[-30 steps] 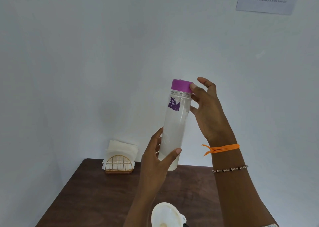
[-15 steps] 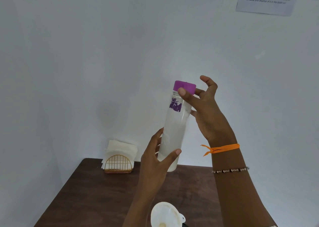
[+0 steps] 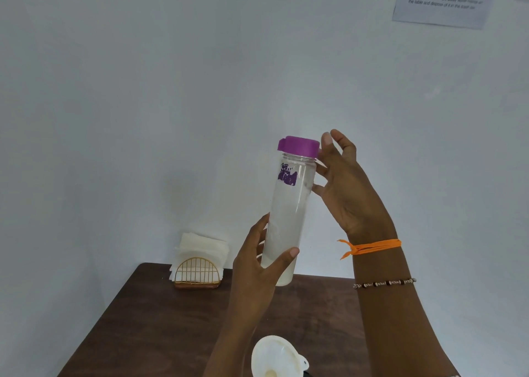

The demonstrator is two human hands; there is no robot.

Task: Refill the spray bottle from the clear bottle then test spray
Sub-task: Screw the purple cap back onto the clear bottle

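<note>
Left hand [image 3: 257, 262] had a closed grip low on the clear bottle [image 3: 289, 213], steadying it above the funnel [image 3: 276, 356], so the right hand [image 3: 343, 187], fingers loose, could work the purple cap [image 3: 298, 146].

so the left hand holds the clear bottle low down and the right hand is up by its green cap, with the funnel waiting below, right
Not quite: the cap is purple, not green, as the head view shows. The rest holds: the left hand holds the clear bottle low down, the right hand is up by the cap, and the white funnel waits below.
</note>
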